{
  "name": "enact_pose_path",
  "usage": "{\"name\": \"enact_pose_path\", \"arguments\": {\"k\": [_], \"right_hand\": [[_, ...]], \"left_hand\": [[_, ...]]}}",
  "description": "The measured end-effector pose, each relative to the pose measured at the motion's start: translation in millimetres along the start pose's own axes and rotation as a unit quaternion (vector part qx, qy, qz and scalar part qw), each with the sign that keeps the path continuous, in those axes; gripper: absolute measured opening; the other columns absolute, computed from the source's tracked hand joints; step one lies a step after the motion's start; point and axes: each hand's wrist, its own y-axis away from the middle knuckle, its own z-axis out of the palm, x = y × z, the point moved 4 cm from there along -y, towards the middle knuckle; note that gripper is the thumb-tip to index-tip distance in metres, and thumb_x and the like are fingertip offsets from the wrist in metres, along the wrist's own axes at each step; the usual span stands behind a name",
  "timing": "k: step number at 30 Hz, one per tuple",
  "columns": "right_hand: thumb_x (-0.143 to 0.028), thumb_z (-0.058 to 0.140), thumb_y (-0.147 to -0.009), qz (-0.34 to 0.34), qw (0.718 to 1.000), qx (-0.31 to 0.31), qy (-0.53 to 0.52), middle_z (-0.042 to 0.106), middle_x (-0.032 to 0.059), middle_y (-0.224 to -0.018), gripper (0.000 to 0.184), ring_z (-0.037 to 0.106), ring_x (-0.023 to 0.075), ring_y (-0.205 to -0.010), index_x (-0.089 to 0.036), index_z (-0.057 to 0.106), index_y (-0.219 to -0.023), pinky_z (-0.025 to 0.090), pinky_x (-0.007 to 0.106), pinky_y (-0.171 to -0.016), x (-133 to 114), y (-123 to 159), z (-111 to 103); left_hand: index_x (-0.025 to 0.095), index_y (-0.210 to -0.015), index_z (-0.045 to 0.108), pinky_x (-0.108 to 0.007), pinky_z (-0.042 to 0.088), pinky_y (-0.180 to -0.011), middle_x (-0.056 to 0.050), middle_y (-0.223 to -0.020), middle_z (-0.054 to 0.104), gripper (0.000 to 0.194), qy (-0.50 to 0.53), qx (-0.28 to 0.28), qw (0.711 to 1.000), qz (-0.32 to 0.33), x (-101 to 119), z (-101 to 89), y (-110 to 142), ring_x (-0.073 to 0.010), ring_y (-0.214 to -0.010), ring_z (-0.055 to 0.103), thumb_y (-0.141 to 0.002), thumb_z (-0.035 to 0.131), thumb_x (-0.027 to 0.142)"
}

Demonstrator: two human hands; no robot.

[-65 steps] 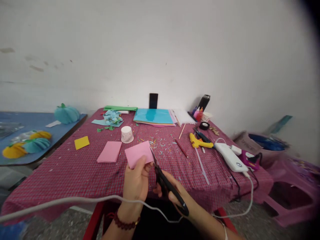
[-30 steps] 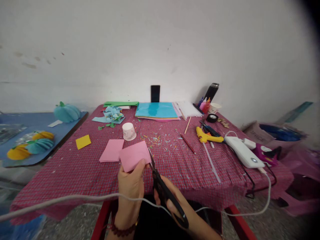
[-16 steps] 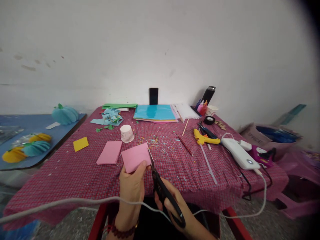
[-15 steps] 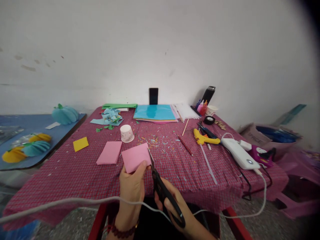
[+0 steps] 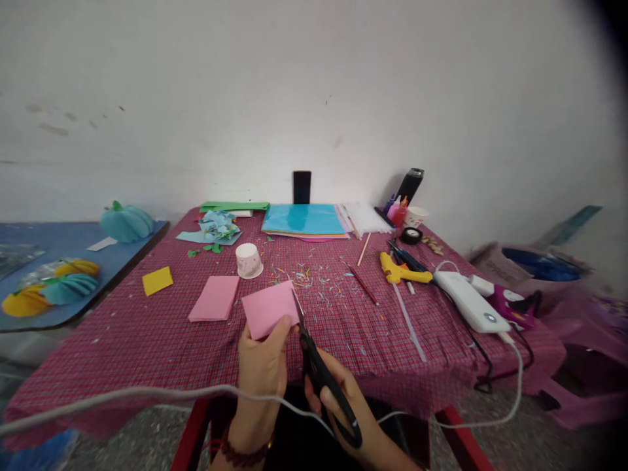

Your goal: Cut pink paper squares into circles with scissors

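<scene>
My left hand (image 5: 262, 369) pinches the lower edge of a folded pink paper (image 5: 269, 307), holding it up over the near edge of the table. My right hand (image 5: 343, 409) grips black scissors (image 5: 321, 373), fingers through the handles. The scissor blades point up and lie against the right edge of the pink paper. A second pink paper stack (image 5: 214, 297) lies flat on the cloth just left of the held piece.
The red checked table (image 5: 147, 340) carries a paper cup (image 5: 248, 260), yellow square (image 5: 157, 280), coloured sheets (image 5: 303, 220), a yellow glue gun (image 5: 402, 272), a white power bank (image 5: 468, 302) with cable, and paper scraps. Paper fruit shapes (image 5: 59, 288) sit on a blue table at left.
The hands, the paper and the scissors keep nearly the same pose. The view has shifted slightly, and the paper sits a little to the right and higher than before.
</scene>
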Motion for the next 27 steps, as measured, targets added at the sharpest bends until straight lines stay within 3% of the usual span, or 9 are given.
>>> {"name": "enact_pose_path", "arguments": {"k": [7,13,19,22,25,27], "right_hand": [[-0.062,0.066,-0.074,-0.014,1.0,0.006,-0.005,0.049,-0.0018,-0.067,0.072,0.035,0.0069,-0.051,-0.022,0.052,-0.132,0.026,0.02,-0.045,1,1,2],[-0.061,0.067,-0.074,-0.023,1.0,0.006,-0.018,0.047,-0.0024,-0.067,0.071,0.034,0.0069,-0.051,-0.021,0.053,-0.131,0.025,0.019,-0.044,4,2,0],[-0.061,0.068,-0.073,-0.023,0.999,0.009,-0.024,0.048,-0.002,-0.07,0.071,0.036,0.0066,-0.051,-0.022,0.053,-0.13,0.026,0.019,-0.044,5,3,-2],[-0.062,0.067,-0.074,-0.018,1.0,0.012,-0.017,0.049,-0.0017,-0.07,0.071,0.036,0.007,-0.052,-0.022,0.053,-0.131,0.027,0.02,-0.045,4,3,0],[-0.062,0.068,-0.072,-0.016,1.0,0.011,-0.011,0.048,-0.0024,-0.067,0.074,0.036,0.0076,-0.053,-0.022,0.052,-0.132,0.027,0.021,-0.047,4,4,2],[-0.062,0.069,-0.072,-0.011,1.0,-0.001,-0.014,0.049,-0.0023,-0.067,0.075,0.036,0.0079,-0.053,-0.022,0.051,-0.133,0.027,0.021,-0.047,4,5,3]], "left_hand": [[0.012,-0.075,0.064,-0.019,0.051,-0.055,0.001,-0.067,0.066,0.033,0.071,-0.015,0.997,-0.038,-4,3.6,5,-0.0092,-0.055,0.06,-0.047,0.082,0.011],[0.015,-0.073,0.065,-0.017,0.051,-0.058,0.003,-0.066,0.066,0.029,0.119,-0.045,0.991,-0.032,-13,5.0,11,-0.0085,-0.058,0.061,-0.05,0.081,0.011],[0.019,-0.075,0.065,-0.027,0.055,-0.07,0.002,-0.071,0.067,0.034,0.149,-0.074,0.986,-0.034,-21,-3.7,13,-0.0146,-0.07,0.064,-0.05,0.084,0.031],[0.018,-0.069,0.064,-0.026,0.053,-0.064,0.002,-0.063,0.063,0.031,0.078,-0.044,0.996,-0.012,-23,-9.7,11,-0.0138,-0.063,0.062,-0.049,0.084,0.031],[0.016,-0.062,0.061,-0.023,0.047,-0.053,0.003,-0.054,0.057,0.023,-0.031,-0.005,0.999,0.011,-26,-13.9,7,-0.0113,-0.053,0.055,-0.059,0.079,0.03],[0.016,-0.058,0.058,-0.022,0.043,-0.048,0.004,-0.049,0.052,0.025,-0.076,-0.007,0.997,0.012,-26,-14.2,6,-0.0105,-0.048,0.052,-0.064,0.075,0.033]]}}
